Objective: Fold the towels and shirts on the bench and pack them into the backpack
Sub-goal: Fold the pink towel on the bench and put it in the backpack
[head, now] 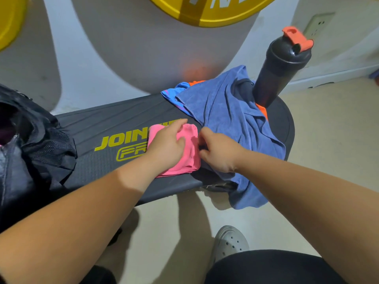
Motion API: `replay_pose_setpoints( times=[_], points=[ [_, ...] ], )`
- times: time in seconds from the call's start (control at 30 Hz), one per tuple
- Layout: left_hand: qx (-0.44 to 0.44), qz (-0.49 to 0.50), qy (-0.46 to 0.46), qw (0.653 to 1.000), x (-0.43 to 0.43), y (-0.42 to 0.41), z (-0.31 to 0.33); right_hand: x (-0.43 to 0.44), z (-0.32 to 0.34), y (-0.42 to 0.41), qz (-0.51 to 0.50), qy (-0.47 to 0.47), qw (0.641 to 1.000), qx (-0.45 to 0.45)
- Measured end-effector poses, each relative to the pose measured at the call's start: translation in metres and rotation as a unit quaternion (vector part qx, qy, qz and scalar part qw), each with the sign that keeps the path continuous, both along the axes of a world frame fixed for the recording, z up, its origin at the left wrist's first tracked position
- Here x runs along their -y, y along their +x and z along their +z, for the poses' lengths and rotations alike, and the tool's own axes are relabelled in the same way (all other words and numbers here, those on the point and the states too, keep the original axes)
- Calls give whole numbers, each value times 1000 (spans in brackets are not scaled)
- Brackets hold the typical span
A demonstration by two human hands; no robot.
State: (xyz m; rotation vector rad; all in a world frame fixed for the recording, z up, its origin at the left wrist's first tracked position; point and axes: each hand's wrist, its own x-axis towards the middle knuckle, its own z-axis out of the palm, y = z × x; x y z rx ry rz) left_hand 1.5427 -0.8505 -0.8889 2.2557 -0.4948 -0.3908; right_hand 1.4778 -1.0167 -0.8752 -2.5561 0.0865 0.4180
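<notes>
Left hand [166, 144] is lying flat with fingers straight, pressing down on a folded pink towel [191, 138] that is sitting mid-counter, close to the near edge. Right hand [217, 153] is touching the towel's right edge with fingers curled; whether it is pinching the fabric cannot be told. Just beside it, a rumpled blue towel [225, 111] is covering the right end of the black padded counter [114, 121] and hanging over the near edge. A bright blue and orange shirt [172, 92] is peeking out beneath it at the far edge. A black shaker bottle [276, 74] with an orange cap is standing on that heap. An open black backpack [37, 140] is sitting at the counter's left end.
</notes>
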Motion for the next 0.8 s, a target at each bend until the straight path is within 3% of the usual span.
replay_pose_setpoints(
  times=[0.07, 0.13, 0.33, 0.47, 0.6, 0.8],
  points=[
    [133, -8, 59, 989, -12, 3, -4, -4, 2, 2, 3, -18, 998, 54],
    [210, -18, 130, 969, -25, 4, -10, -9, 1, 4, 53, -66, 993, 82],
    [150, -84, 312, 934, -48, -6, -37, -20, -20, 11, 191, -218, 957, -16],
    [140, -91, 313, 935, -57, -11, -53, -17, -33, 16, 225, -285, 931, -43],
    [136, -97, 307, 937, -56, -7, -55, -14, -35, 23, 231, -291, 927, -43],
    [145, -70, 207, 965, -69, -3, -57, -13, -25, 39, 209, -235, 941, 122]
  ],
)
